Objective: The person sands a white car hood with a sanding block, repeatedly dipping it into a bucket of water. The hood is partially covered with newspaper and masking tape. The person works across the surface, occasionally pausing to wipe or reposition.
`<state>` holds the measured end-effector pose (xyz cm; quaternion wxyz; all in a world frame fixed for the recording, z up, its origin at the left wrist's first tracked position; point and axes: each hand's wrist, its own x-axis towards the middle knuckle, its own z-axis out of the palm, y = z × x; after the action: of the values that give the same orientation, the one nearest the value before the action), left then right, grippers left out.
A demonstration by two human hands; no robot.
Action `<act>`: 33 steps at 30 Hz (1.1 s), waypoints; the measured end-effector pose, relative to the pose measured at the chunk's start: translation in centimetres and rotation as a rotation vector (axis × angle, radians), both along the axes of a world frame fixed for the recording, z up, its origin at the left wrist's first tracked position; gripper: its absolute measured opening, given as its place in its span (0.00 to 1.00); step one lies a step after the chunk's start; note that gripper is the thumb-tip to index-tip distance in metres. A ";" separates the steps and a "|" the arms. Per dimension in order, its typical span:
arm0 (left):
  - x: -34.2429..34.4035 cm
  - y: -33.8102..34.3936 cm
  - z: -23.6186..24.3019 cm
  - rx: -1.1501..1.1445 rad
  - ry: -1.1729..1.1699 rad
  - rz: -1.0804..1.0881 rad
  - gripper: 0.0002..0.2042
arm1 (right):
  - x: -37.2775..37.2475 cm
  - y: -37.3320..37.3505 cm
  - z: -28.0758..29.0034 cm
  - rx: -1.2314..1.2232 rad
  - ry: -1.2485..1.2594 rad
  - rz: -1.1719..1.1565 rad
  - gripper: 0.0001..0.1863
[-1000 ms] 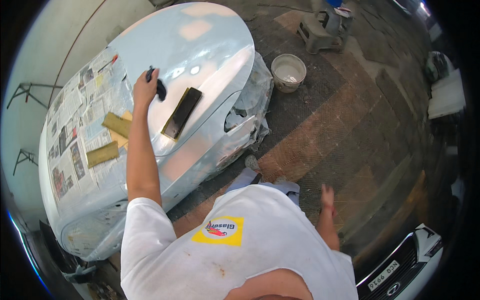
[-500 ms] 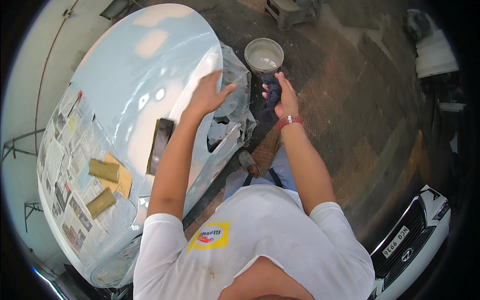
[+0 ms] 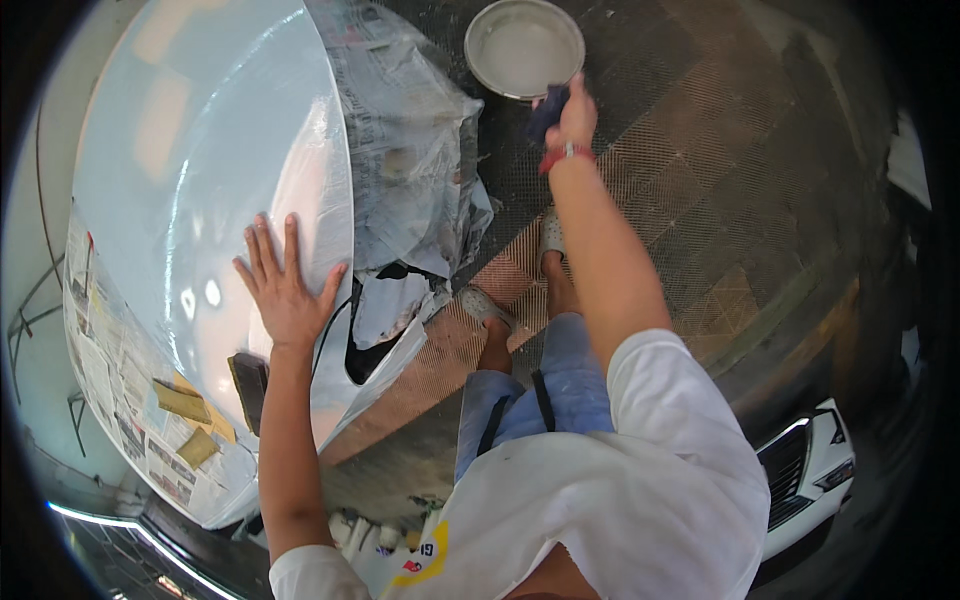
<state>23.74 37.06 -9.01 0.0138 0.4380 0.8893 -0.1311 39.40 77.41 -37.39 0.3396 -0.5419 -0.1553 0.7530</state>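
My left hand (image 3: 290,298) lies flat with spread fingers on a car's hood (image 3: 230,130), a pale blue-white panel with pinkish patches. In my right hand (image 3: 579,115) is a bunched dark cloth (image 3: 546,114). It is held out at the near rim of a round bucket (image 3: 522,96) of cloudy, whitish liquid on the floor. A dark sanding block (image 3: 249,392) rests on the hood beside my left forearm. Further left, folded olive-coloured sandpaper (image 3: 182,400) and a smaller piece of sandpaper (image 3: 198,448) lie by a tan sheet (image 3: 217,424).
Newspaper (image 3: 125,425) covers the panel's left side. Newspaper and clear plastic (image 3: 405,150) hang over the car's front, beside a dark opening (image 3: 370,362). A white car (image 3: 812,485) stands at lower right. Several pale containers (image 3: 385,535) stand near the bottom. Textured matting (image 3: 680,220) covers the floor.
My left hand has come down from above the hood's edge onto its surface. My right hand has carried the cloth forward to the bucket. The whole view has shifted.
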 end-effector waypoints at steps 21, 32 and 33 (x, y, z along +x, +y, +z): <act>-1.4 -0.8 -0.1 -0.220 0.034 -0.067 0.57 | -2.0 7.2 -26.7 1.443 -1.158 1.976 0.14; -1.5 -1.9 0.2 -0.226 0.016 -0.064 0.59 | 8.8 -4.3 -25.0 1.345 -0.890 2.137 0.08; -1.6 -2.0 0.3 -0.224 0.011 -0.064 0.59 | 9.9 -5.3 -25.1 1.302 -0.890 2.155 0.07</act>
<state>22.19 35.02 -8.71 0.0538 0.4611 0.8546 -0.2326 49.26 72.06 -62.49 -0.3050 -0.0876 -0.9285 0.1931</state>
